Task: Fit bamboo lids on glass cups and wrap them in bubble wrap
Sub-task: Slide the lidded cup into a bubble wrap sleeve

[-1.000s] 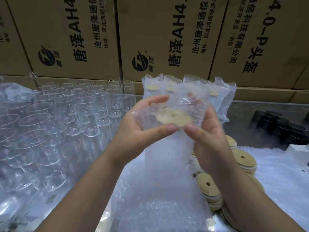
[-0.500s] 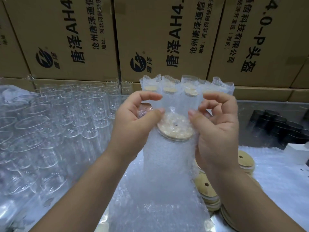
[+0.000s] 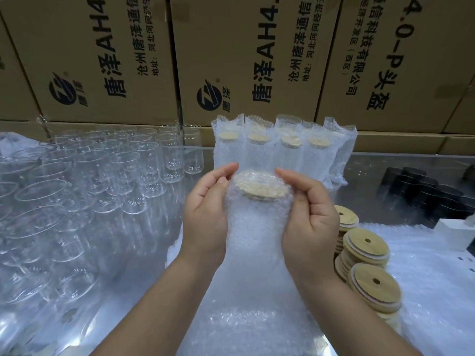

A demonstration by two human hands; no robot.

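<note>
Wrapped cup [image 3: 259, 227] is centre frame, upright, with the bamboo lid [image 3: 261, 185] showing through the bubble wrap [image 3: 257, 291] on top. Your left hand [image 3: 205, 211] and right hand [image 3: 311, 219] clasp its upper sides, fingers [image 3: 285, 174] curled round the wrap. Expect glass inside: fragile, fairly light, rigid under a soft, slippery skin. Hold the body below the lid, not the loose wrap. Finished wrapped cups [image 3: 282, 147] stand behind. Bare glass cups [image 3: 102, 181] are on the left, loose lids [image 3: 367, 247] lower right on the desk [image 3: 385, 170].

one held cup [image 3: 259, 222]; five wrapped cups [image 3: 289, 150] behind; bare glasses [image 3: 168, 155] uncountable
</note>
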